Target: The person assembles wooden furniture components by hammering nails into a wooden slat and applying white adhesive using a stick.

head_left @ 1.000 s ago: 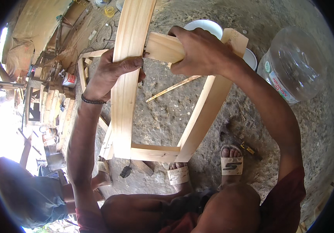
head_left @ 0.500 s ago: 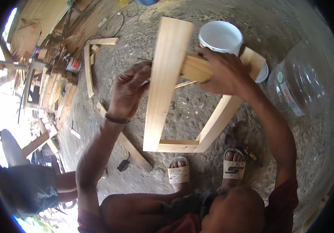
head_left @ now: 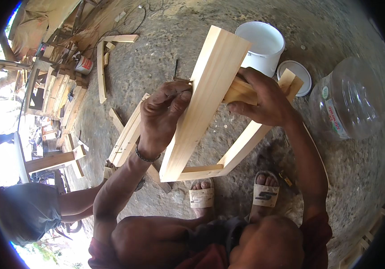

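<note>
A pale wooden frame is tilted in front of me, its long board rising toward the far side and a short piece joining its near end to a second long piece. My right hand wraps round a yellowish wooden crosspiece behind the long board. On the board's left face, my left hand is closed in a pinch. A thin dark nail sticks up from its fingers, and the fingertips meet the wood near the upper part.
A white bucket, its lid and a big clear plastic bottle stand at the right. Planks lie at the left beside another person's legs. An L-shaped wooden piece and stacked scrap wood lie farther off.
The frame's far end has tilted to the right. My left hand has moved right, its fingers now against the board. The nail has turned from level to upright. Planks have appeared by the other person.
</note>
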Demonstrator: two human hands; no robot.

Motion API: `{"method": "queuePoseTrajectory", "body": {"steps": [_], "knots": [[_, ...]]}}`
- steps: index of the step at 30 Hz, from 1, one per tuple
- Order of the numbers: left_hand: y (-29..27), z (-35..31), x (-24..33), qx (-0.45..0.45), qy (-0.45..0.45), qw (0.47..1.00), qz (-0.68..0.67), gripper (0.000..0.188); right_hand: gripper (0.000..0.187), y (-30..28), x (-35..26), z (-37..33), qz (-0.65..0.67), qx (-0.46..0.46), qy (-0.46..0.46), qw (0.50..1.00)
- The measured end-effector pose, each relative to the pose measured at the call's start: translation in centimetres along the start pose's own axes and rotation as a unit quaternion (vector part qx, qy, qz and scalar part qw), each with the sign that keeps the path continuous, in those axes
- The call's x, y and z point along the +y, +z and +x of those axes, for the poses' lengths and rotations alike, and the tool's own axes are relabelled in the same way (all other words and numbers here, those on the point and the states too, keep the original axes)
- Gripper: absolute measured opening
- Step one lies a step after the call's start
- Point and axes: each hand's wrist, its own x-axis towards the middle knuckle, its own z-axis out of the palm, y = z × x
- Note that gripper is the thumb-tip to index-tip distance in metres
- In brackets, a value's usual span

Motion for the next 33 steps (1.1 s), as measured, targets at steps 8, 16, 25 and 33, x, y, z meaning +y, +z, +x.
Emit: {"method": "queuePoseTrajectory", "body": {"steps": [8, 16, 25, 33], "knots": [[0.5, -2.1, 0.4, 0.039, 0.014, 0.999, 0.015, 0.01, 0.06, 1.2, -1.3, 0.9, 0.035, 0.033, 0.03, 0.998], [0.5, -1.4, 0.4, 0.014, 0.01, 1.0, 0.009, 0.039, 0.055, 2.6, -1.1, 0.1, 0.109, 0.079, 0.087, 0.987], [-1.5, -1.4, 2.3, -0.101, -0.024, 0.989, 0.101, 0.058, 0.061, 2.7, -1.8, 1.0, 0.099, 0.021, 0.078, 0.992], [-1.5, -1.1, 1.2, -0.075, -0.004, 0.987, 0.144, 0.072, 0.061, 3.3, -3.8, 2.2, 0.164, 0.021, 0.124, 0.978]]}}
